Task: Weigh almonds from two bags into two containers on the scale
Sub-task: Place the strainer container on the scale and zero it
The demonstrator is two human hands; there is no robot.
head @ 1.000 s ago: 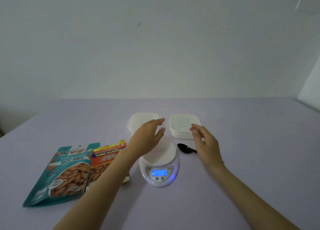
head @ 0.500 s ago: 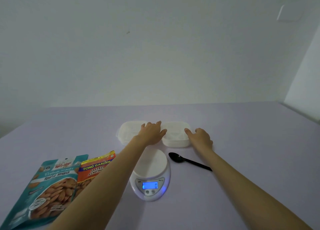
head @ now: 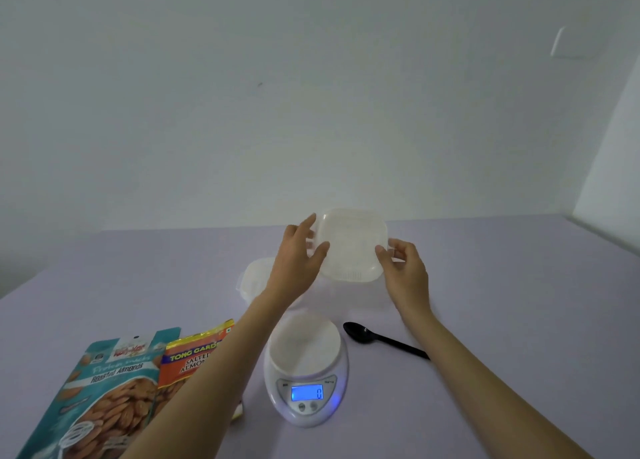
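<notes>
bags left of scale, spoon right.

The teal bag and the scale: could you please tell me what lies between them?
In the head view, the orange bag lies between the teal bag and the scale, and the left forearm crosses over its right part.

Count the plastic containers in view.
2. One square white plastic container is held aloft by left hand and right hand; the other container sits on the table, partly behind the left wrist.
</notes>
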